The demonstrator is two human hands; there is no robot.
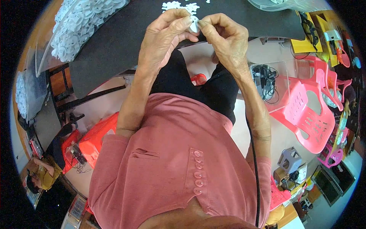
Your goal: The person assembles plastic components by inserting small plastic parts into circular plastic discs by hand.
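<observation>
My left hand (166, 36) pinches a small, rounded white plastic piece (194, 24) with dark holes between thumb and fingers, just over the table's near edge. From the other side, my right hand (225, 42) has its thumb and forefinger pressed together at the edge of that piece. Whatever those right fingertips pinch is hidden. Just beyond the hands, a small heap of thin white plastic parts (181, 6) lies on the dark table (133, 34).
A clear bin (42, 63) at the left is heaped with flat white plastic pieces (82, 24). A clear tub (274, 5) stands at the far right of the table. Pink plastic chairs (305, 110) and a clear box with black cables (265, 82) are to my right. A black cord (254, 164) hangs by my right arm.
</observation>
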